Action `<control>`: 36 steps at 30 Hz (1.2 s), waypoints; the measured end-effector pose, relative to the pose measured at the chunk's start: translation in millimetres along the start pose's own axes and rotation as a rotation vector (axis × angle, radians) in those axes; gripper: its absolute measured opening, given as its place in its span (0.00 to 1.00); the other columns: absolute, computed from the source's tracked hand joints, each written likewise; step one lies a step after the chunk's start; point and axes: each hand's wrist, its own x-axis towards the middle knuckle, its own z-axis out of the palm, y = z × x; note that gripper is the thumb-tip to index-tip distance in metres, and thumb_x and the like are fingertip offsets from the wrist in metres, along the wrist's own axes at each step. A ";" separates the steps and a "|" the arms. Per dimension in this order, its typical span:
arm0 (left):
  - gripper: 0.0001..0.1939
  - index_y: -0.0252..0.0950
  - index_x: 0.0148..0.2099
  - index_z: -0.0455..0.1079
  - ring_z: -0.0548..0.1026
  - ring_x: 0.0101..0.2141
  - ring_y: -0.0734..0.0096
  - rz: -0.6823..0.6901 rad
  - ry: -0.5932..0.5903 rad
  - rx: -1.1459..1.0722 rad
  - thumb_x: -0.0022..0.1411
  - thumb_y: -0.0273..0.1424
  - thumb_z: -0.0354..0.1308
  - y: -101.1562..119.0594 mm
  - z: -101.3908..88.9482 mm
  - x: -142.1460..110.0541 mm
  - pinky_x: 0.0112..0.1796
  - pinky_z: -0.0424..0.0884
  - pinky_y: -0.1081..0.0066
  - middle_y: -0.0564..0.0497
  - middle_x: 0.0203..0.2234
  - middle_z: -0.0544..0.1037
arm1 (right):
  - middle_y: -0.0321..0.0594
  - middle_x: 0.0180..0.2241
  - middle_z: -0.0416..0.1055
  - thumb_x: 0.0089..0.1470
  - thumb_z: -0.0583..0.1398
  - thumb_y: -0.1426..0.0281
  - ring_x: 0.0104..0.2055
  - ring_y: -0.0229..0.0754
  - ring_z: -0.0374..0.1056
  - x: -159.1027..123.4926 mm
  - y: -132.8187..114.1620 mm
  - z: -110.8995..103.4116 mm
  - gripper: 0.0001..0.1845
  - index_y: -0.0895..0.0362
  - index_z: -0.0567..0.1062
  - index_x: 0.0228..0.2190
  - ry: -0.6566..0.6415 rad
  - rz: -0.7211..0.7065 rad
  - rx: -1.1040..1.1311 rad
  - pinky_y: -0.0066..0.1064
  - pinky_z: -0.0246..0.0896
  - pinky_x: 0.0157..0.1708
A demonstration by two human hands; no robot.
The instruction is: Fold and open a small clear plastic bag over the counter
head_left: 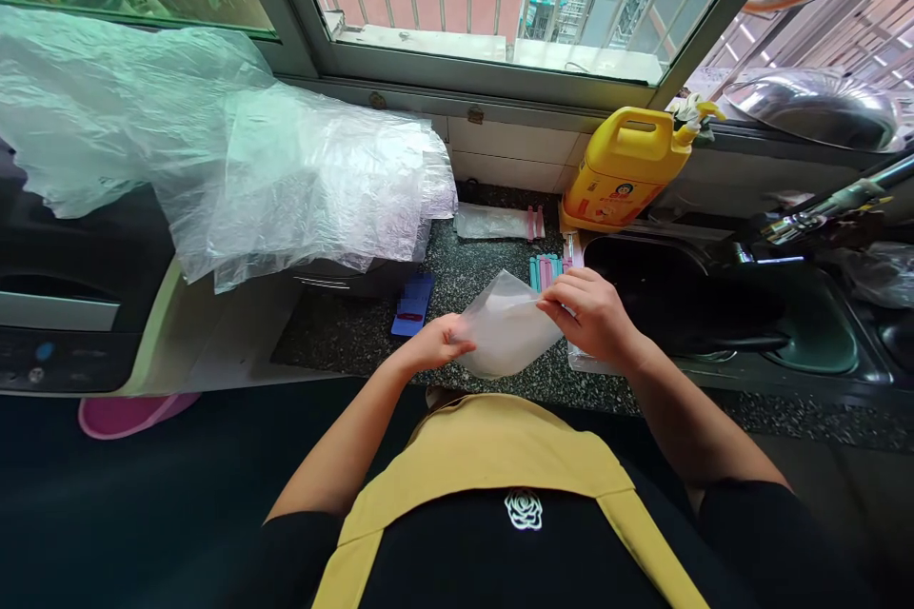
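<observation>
A small translucent plastic bag [506, 328] is held flat above the speckled granite counter [357, 333], just in front of my body. My left hand [437, 343] pinches its left edge with curled fingers. My right hand [592, 316] grips its upper right corner, fingers closed on the plastic. Behind the bag lie several pink and teal sealing clips [548, 268] and another small bag with a pink clip [500, 222].
A yellow jug [626, 169] stands by the window sill. To the right, a dark sink [714, 314] holds a black pan, with a tap [821, 214] above it. Large crumpled plastic sheeting [235, 162] covers an appliance on the left. A blue object [412, 305] lies on the counter.
</observation>
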 end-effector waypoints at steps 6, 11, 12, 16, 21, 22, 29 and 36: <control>0.27 0.33 0.54 0.65 0.72 0.46 0.59 0.077 0.210 -0.049 0.61 0.48 0.49 -5.8 0.5 13.2 0.46 0.69 0.65 0.41 0.46 0.74 | 0.39 0.22 0.71 0.60 0.53 0.68 0.25 0.38 0.60 0.5 -1.0 -1.5 0.14 0.56 0.70 0.23 -0.054 0.011 -0.008 0.32 0.55 0.30; 0.10 0.31 0.40 0.68 0.68 0.51 0.49 -0.256 0.514 0.352 0.59 0.32 0.52 -53.9 0.1 22.1 0.55 0.56 0.49 0.35 0.45 0.72 | 0.38 0.22 0.71 0.59 0.54 0.69 0.26 0.38 0.60 -5.2 1.1 -0.8 0.14 0.56 0.70 0.23 -0.059 0.018 -0.038 0.32 0.54 0.30; 0.08 0.31 0.38 0.68 0.67 0.51 0.46 -0.273 0.515 0.366 0.56 0.30 0.55 -60.8 -0.2 22.1 0.56 0.53 0.46 0.34 0.45 0.71 | 0.38 0.21 0.71 0.59 0.54 0.69 0.25 0.38 0.60 -6.1 1.1 -0.8 0.14 0.56 0.70 0.23 -0.059 0.018 -0.043 0.31 0.54 0.30; 0.09 0.30 0.40 0.67 0.66 0.53 0.46 -0.279 0.517 0.391 0.56 0.27 0.54 -63.3 2.5 25.3 0.58 0.50 0.48 0.32 0.46 0.70 | 0.38 0.21 0.70 0.58 0.55 0.69 0.25 0.38 0.60 -6.7 2.5 -3.7 0.13 0.56 0.70 0.23 -0.045 0.021 -0.055 0.31 0.55 0.30; 0.20 0.31 0.49 0.65 0.70 0.50 0.62 0.005 0.500 0.134 0.66 0.39 0.40 -17.2 6.0 36.4 0.53 0.63 0.63 0.38 0.47 0.72 | 0.38 0.21 0.69 0.58 0.55 0.69 0.25 0.38 0.59 -4.0 7.6 -10.1 0.12 0.56 0.70 0.23 -0.037 0.035 -0.024 0.32 0.55 0.30; 0.25 0.32 0.49 0.66 0.70 0.50 0.62 0.128 0.497 0.003 0.66 0.45 0.39 -4.1 5.2 37.8 0.52 0.64 0.62 0.39 0.47 0.73 | 0.38 0.21 0.69 0.58 0.55 0.69 0.25 0.39 0.59 -3.1 8.1 -10.5 0.12 0.56 0.70 0.23 -0.041 0.039 -0.017 0.32 0.55 0.30; 0.28 0.34 0.42 0.73 0.73 0.39 0.64 0.332 0.302 -0.229 0.48 0.52 0.62 80.5 -2.9 42.8 0.42 0.68 0.67 0.45 0.37 0.76 | 0.38 0.21 0.70 0.59 0.54 0.68 0.26 0.38 0.60 9.2 1.5 -13.5 0.14 0.56 0.70 0.23 -0.066 0.054 0.015 0.32 0.55 0.30; 0.21 0.33 0.26 0.72 0.65 0.22 0.79 0.206 0.434 -0.497 0.48 0.48 0.64 97.8 -7.9 43.3 0.23 0.63 0.77 0.54 0.20 0.69 | 0.44 0.36 0.71 0.48 0.59 0.47 0.38 0.45 0.66 -7.4 11.1 -17.1 0.26 0.54 0.73 0.39 0.341 0.332 0.326 0.37 0.62 0.38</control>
